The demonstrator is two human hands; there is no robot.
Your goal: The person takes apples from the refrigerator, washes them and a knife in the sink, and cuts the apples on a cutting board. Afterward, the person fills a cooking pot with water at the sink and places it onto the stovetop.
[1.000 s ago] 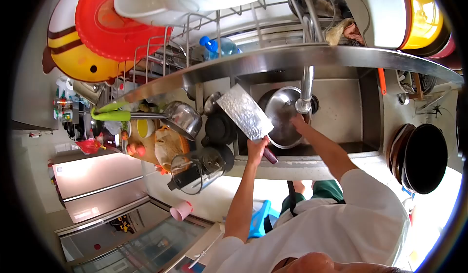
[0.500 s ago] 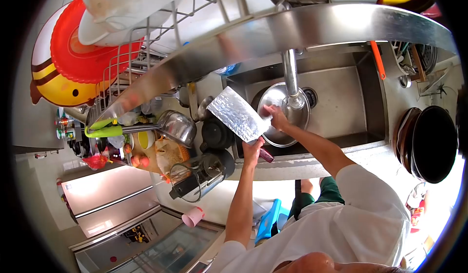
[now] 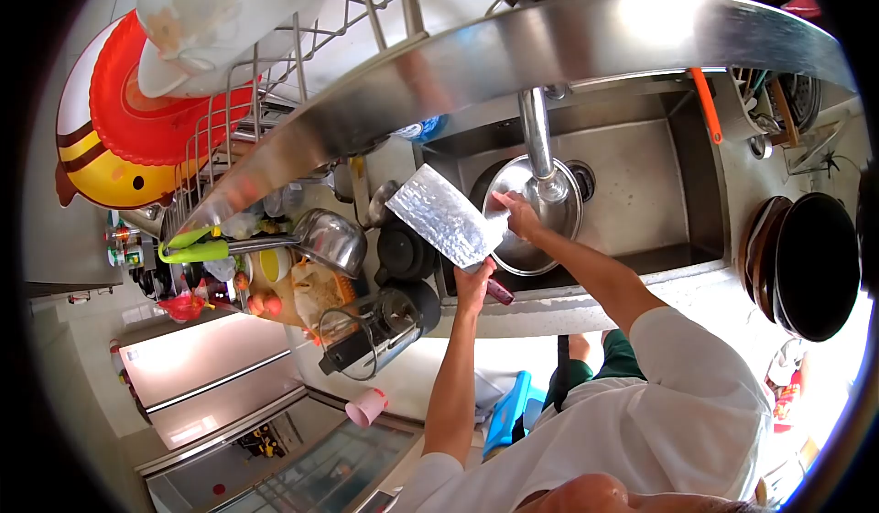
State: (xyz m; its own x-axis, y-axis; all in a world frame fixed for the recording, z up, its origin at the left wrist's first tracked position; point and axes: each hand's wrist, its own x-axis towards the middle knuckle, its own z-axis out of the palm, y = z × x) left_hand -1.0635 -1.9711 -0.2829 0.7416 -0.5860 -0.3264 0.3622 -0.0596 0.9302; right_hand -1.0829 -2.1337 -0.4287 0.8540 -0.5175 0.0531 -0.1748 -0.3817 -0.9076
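Overhead view of a kitchen sink area, seen from a person's head; curved, wide-angle frame w/ dark corners. Person in a white shirt (image 3: pixel 604 426), lower ctr to lower R, both arms reaching up to mid-frame.

L hand (image 3: pixel 473 286), just below ctr: fingers closed round the base of a broad metal cleaver (image 3: pixel 444 217). Blade is tilted, running to the upper L, its face bright & wet-looking; dark reddish handle (image 3: pixel 499 292) pokes out R of the wrist. Cleaver sits mid-frame, over the L side of the sink (image 3: pixel 632 174).

R hand (image 3: pixel 520 217), ctr: fingers bent & close together, at the blade's R edge. Pale patch btwn fingertips & blade; can't tell if suds, cloth or glare, nor if this hand grips anything.

Under the R hand, a round metal bowl (image 3: pixel 566 229) in the sink, w/ the faucet (image 3: pixel 536 133) coming down over it from above.

L of the cleaver: black lidded pot (image 3: pixel 401 255), steel pan (image 3: pixel 331 240) w/ green handle (image 3: pixel 197 251), clear-jar appliance (image 3: pixel 389 325). Upper L: red scalloped plate (image 3: pixel 119 119) on a yellow animal-face tray (image 3: pixel 110 180). Far R: dark pans (image 3: pixel 818 266) propped on edge.
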